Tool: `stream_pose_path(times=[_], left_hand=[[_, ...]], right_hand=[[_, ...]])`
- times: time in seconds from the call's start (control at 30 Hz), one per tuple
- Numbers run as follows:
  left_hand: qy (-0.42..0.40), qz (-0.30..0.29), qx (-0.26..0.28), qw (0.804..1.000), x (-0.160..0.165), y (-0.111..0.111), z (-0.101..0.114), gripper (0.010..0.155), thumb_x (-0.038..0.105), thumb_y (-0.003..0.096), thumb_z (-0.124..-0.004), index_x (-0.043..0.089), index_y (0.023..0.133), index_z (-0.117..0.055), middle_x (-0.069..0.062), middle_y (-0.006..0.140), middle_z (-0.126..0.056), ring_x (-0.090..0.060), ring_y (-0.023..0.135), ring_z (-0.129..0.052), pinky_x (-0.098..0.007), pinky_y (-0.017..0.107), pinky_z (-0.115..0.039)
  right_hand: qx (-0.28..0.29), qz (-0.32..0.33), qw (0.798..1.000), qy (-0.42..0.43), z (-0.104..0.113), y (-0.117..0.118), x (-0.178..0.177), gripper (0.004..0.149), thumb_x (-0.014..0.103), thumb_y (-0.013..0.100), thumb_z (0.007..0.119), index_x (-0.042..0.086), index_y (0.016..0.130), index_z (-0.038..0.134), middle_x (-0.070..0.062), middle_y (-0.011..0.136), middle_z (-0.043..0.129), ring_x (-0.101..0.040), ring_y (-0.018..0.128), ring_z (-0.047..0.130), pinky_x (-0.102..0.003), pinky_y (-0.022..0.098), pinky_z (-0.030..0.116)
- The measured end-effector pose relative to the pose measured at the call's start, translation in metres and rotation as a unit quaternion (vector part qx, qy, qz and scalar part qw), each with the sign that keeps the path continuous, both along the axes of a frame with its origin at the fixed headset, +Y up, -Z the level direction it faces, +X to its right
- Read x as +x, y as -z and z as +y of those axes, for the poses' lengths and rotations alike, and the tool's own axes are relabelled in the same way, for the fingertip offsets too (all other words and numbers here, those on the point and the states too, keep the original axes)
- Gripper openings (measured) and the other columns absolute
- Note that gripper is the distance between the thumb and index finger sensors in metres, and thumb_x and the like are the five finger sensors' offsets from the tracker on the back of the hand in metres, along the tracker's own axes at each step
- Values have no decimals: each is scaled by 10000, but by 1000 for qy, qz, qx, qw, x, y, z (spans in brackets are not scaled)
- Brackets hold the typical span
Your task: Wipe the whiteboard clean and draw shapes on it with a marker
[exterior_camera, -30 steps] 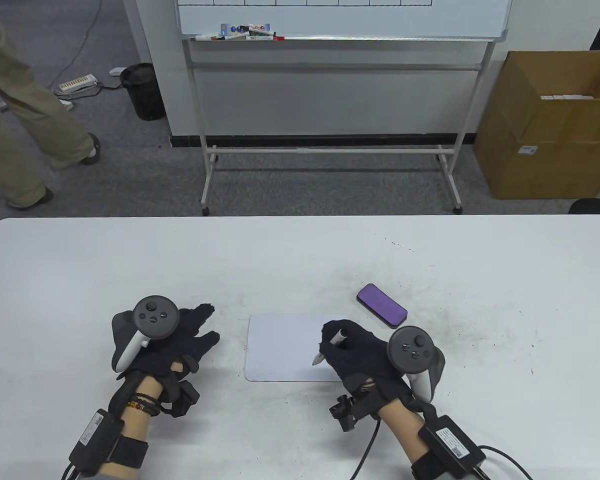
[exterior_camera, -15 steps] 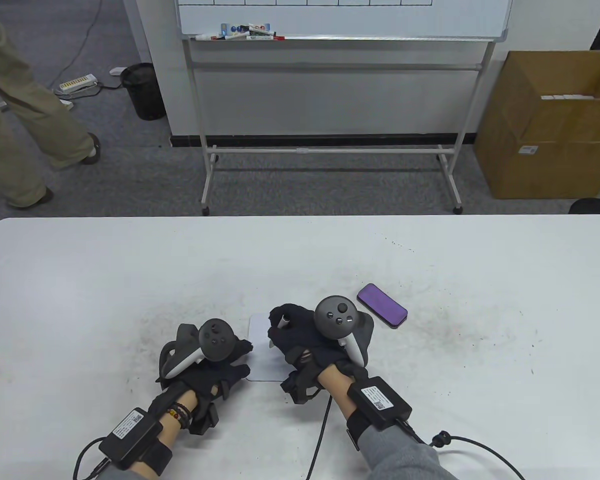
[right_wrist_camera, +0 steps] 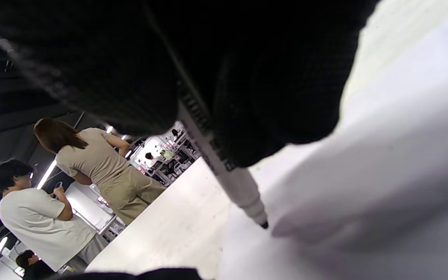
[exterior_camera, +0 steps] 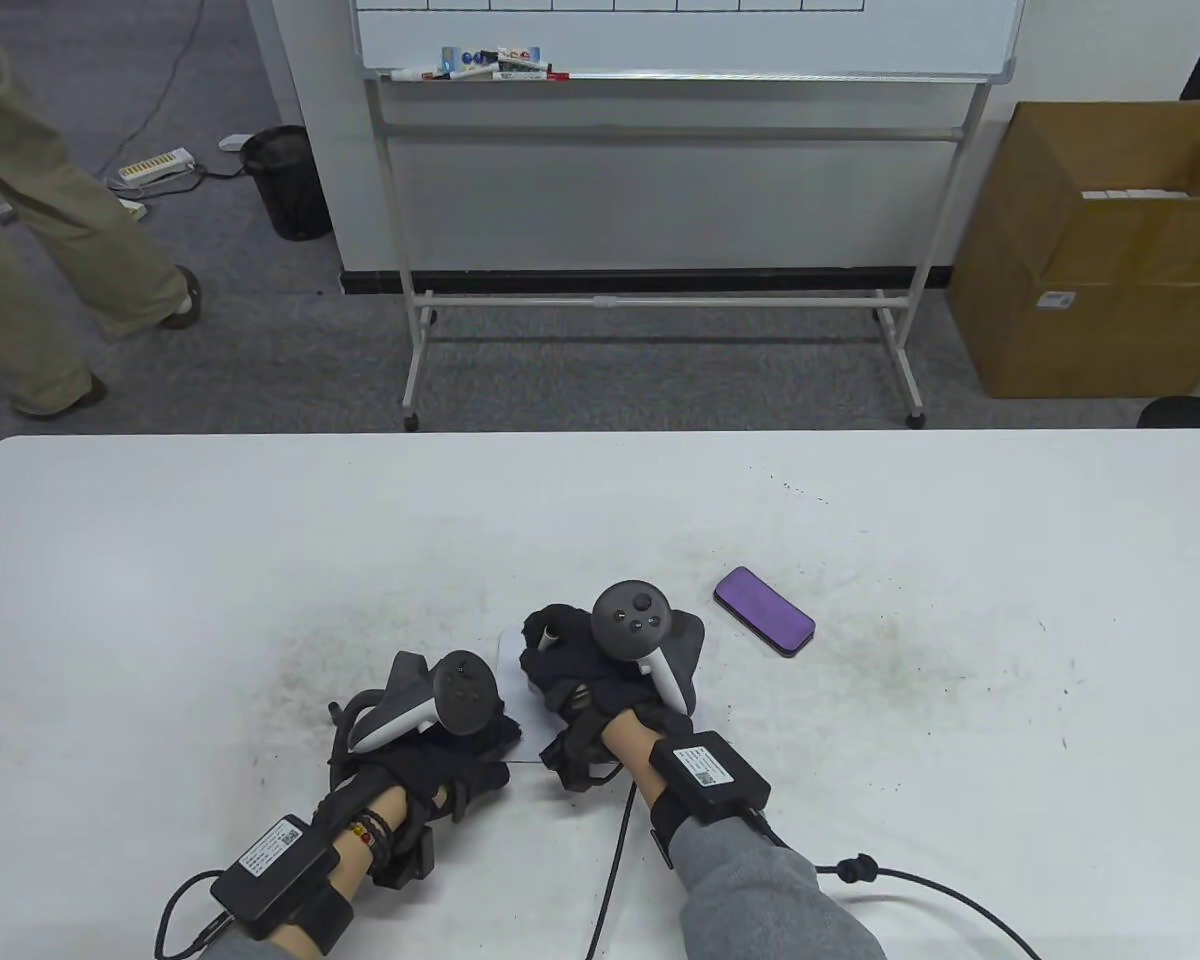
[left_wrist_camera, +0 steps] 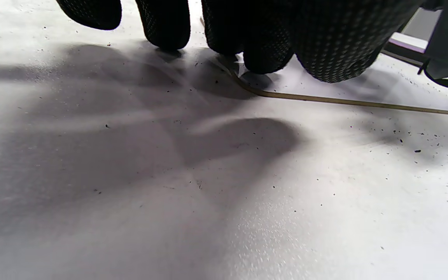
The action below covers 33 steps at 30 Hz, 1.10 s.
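Observation:
A small whiteboard (exterior_camera: 512, 655) lies flat on the table (exterior_camera: 260, 560), mostly covered by both hands. My right hand (exterior_camera: 560, 660) is over its far left part and grips a white marker (right_wrist_camera: 239, 186). The marker's black tip (right_wrist_camera: 263, 224) is at or just above the board surface (right_wrist_camera: 383, 186); contact cannot be told. My left hand (exterior_camera: 475, 740) rests at the board's near left corner. Its fingertips (left_wrist_camera: 265, 58) press down on that corner (left_wrist_camera: 243, 79) and on the table beside it. No marks show on the visible board (left_wrist_camera: 383, 83).
A purple phone-like slab (exterior_camera: 763, 610) lies right of the board. Behind the table stand a large whiteboard on a frame (exterior_camera: 680, 150), a cardboard box (exterior_camera: 1090, 250) and a black bin (exterior_camera: 285, 180). A person's legs (exterior_camera: 50, 250) are at the far left.
My right hand has carried the marker left across the board, from its right side to its far left part. My left hand has moved right, from the bare table onto the board's near left corner.

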<state>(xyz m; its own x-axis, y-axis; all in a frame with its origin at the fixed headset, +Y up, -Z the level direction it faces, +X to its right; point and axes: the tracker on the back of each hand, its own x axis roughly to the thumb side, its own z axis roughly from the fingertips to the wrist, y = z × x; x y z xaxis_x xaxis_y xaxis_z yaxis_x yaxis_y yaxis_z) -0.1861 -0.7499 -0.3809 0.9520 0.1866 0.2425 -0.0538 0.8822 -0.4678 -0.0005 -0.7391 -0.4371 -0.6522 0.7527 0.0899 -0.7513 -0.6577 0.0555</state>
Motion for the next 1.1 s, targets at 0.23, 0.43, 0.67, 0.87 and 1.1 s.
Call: stream_pose_path(times=[0.23, 0.43, 0.67, 0.87, 1.1], left_hand=[[3, -1, -11, 1000, 0, 0, 0, 635, 492, 407, -774, 349, 1017, -672, 79, 1194, -529, -336, 1120, -533, -652, 774, -494], [0, 4, -18, 1000, -1, 2, 0, 630, 488, 407, -778, 353, 1015, -677, 87, 1192, -530, -325, 1121, -528, -652, 776, -487], [10, 11, -23, 1000, 1, 3, 1, 617, 486, 413, -778, 362, 1010, -681, 94, 1193, -530, -311, 1124, -532, -650, 781, -487], [14, 10, -23, 1000, 1, 3, 0, 616, 479, 414, -782, 368, 1010, -673, 99, 1194, -523, -305, 1126, -527, -648, 780, -492], [15, 7, -21, 1000, 1, 3, 0, 618, 478, 413, -781, 373, 1010, -664, 112, 1192, -512, -297, 1127, -520, -644, 781, -493]], right_hand=[[-1, -16, 1000, 3, -4, 6, -3, 461, 336, 328, 997, 258, 772, 901, -68, 786, 944, -269, 524, 1123, -316, 371, 983], [1, -45, 999, -6, -3, 8, 5, 459, 337, 333, 988, 254, 775, 897, -72, 786, 940, -270, 524, 1118, -320, 372, 979], [-5, -61, 998, -19, -2, 1, 17, 452, 349, 337, 982, 252, 770, 897, -71, 780, 937, -271, 513, 1113, -322, 363, 975], [-18, -62, 998, -18, -2, -13, 20, 453, 355, 337, 981, 255, 770, 896, -69, 778, 937, -271, 506, 1114, -320, 359, 974], [-29, -50, 998, -10, -3, -19, 9, 451, 348, 337, 980, 252, 772, 904, -74, 777, 943, -272, 507, 1120, -318, 362, 979]])
